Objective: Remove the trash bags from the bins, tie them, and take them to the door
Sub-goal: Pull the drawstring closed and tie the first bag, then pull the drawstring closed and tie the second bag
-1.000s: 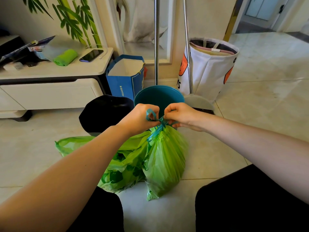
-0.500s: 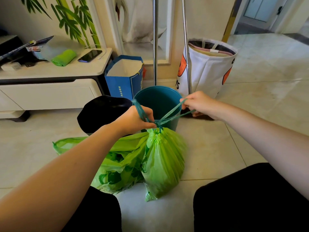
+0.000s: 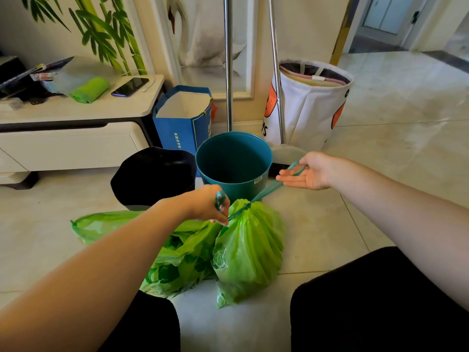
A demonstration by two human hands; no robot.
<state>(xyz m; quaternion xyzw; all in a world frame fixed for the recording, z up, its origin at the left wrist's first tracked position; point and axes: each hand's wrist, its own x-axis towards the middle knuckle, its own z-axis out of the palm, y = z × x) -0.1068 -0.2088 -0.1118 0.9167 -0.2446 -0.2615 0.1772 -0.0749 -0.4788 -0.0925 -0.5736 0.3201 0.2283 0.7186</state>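
Note:
A full green trash bag (image 3: 250,252) stands on the floor tiles in front of me, its neck cinched by a teal drawstring (image 3: 264,193). My left hand (image 3: 206,203) is closed on one loop of that drawstring right at the bag's neck. My right hand (image 3: 308,171) is stretched out to the right with its fingers nearly straight, the other loop hooked over them and pulled taut. A second green bag (image 3: 175,255) lies slumped and open to the left. Behind them stand an unlined teal bin (image 3: 234,158) and a black bin (image 3: 152,175).
A blue paper bag (image 3: 182,120) and a white fabric hamper (image 3: 308,105) stand against the wall, with two metal poles (image 3: 228,62) between them. A low cabinet (image 3: 73,133) at left carries a phone and a green bag roll. A doorway (image 3: 388,19) opens at upper right.
My hands were together at the bag's neck; now my right hand has drawn the drawstring loop out to the right and its fingers have spread. The left hand stays at the neck.

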